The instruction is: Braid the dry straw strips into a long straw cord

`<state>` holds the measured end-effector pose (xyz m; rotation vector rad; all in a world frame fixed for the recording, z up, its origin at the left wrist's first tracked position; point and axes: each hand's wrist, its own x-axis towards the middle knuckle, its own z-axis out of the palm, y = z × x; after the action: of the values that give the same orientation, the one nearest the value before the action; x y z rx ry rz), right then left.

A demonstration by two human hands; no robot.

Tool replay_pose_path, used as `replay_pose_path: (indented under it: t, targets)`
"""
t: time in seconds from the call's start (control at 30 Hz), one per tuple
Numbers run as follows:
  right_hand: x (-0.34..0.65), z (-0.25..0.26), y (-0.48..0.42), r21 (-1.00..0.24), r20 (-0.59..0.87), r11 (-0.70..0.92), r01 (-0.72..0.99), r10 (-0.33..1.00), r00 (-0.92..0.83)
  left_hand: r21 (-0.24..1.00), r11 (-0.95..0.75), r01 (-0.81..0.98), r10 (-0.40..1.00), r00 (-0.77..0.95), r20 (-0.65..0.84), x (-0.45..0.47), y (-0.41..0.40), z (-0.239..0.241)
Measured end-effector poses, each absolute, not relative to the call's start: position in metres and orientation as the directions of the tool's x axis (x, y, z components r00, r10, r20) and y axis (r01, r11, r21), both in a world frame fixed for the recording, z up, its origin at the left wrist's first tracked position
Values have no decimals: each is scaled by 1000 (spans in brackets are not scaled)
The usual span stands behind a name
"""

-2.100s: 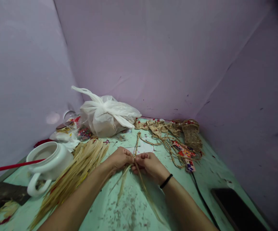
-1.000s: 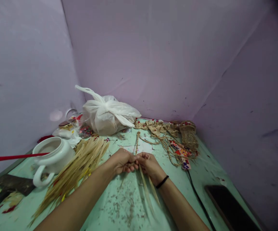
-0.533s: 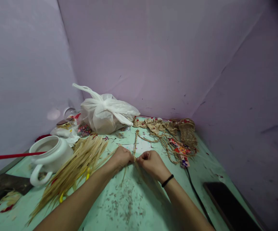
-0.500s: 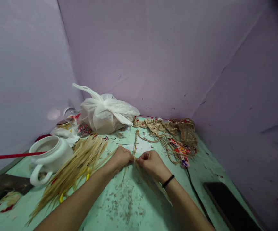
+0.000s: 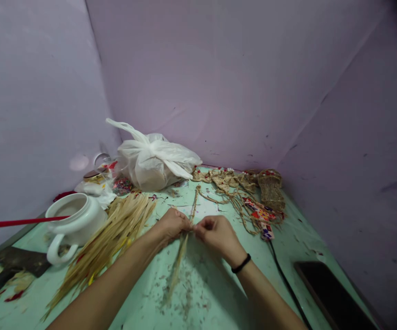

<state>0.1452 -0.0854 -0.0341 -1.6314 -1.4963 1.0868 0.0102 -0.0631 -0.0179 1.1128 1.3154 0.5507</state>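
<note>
A thin twisted or braided fibre cord runs away from me down the middle of the table, its near end between my hands. My left hand is closed, fingertips pinching that near end. Right beside it, my right hand, with a black band on the wrist, pinches the fibre at the same spot; its fingertips almost touch the left ones. Loose pale strands hang toward me from below the left fingers. The exact crossing of the strands is hidden by my fingertips.
Left: a bundle of dry straw strips, a white mug-like pot with a red stick, and a dark blade. Behind: a tied white plastic bag. Right: woven fibre pieces, a patterned strip, a black cable, and a phone.
The loose strands have swung from under my right forearm to below my left hand. Both hands stay close together at the cord's near end. The view has shifted slightly.
</note>
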Motion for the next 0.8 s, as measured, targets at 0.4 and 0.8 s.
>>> replay_pose_path:
  t: [0.4, 0.8]
  targets:
    - [128, -34, -85, -910, -413, -410, 58, 909, -59, 885, 314, 344, 848, 318, -424, 2, -58, -25]
    - [132, -41, -83, -903, -423, -425, -62, 905, -54, 422, -114, 899, 971, 191, -144, 24, -99, -1]
